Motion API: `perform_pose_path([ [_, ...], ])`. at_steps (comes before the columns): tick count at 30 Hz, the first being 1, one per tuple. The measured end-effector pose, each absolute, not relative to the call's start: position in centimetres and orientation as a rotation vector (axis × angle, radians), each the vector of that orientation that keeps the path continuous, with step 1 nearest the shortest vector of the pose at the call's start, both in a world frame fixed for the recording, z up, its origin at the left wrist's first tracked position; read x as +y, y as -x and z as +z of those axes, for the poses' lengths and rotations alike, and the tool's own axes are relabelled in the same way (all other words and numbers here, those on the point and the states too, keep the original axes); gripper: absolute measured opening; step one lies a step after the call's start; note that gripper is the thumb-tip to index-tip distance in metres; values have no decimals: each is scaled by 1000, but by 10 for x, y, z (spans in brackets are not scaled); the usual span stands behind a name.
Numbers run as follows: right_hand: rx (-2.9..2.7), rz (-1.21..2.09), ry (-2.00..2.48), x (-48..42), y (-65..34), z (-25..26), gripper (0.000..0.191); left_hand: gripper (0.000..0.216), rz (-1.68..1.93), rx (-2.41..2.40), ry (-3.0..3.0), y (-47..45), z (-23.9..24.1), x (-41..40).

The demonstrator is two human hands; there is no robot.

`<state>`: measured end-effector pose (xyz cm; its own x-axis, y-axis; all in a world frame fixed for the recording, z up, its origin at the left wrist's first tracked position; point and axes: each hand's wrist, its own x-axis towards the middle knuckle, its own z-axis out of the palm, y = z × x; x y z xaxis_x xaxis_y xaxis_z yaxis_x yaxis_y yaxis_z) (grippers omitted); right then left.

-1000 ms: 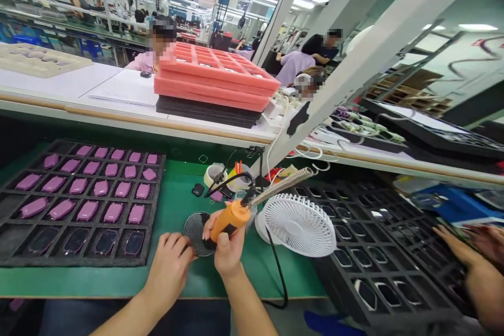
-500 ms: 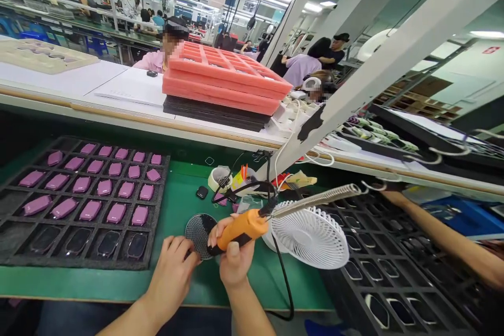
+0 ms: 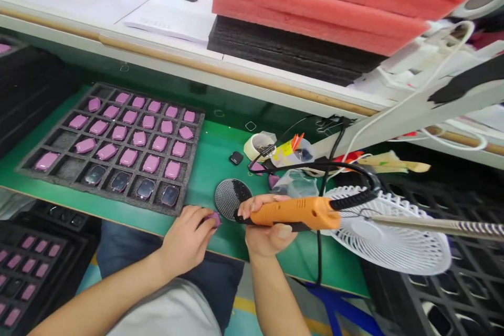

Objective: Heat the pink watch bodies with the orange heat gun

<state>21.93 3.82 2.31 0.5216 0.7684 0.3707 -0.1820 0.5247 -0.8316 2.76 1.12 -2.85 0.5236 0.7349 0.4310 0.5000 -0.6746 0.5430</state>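
My right hand [image 3: 268,233] is wrapped round the orange handle of a soldering iron [image 3: 299,212], which lies level and points right, its metal sleeve [image 3: 441,227] reaching over a small white fan [image 3: 389,241]. My left hand [image 3: 188,236] pinches a small purple part [image 3: 214,218] on the green mat, beside a round black mesh disc [image 3: 230,198]. A black foam tray [image 3: 114,149] with several purple parts lies to the left.
A tape roll [image 3: 258,146], a cup of tools [image 3: 293,151] and a small black piece [image 3: 236,157] stand behind the disc. Pink foam trays [image 3: 326,5] are stacked on the raised shelf. Black trays sit at right [image 3: 452,299] and at lower left [image 3: 23,262].
The view has dropped and closed in. The soldering iron has swung down from a raised tilt to level. My left hand now shows a purple part in its fingertips. The co-worker's arm has left view.
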Motion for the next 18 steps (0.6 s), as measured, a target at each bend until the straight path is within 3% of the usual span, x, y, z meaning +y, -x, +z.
perform_pose_path([
  [18,-804,661,859,44,-216,9,56,20,938,1051,-2420,-32,-25,10],
])
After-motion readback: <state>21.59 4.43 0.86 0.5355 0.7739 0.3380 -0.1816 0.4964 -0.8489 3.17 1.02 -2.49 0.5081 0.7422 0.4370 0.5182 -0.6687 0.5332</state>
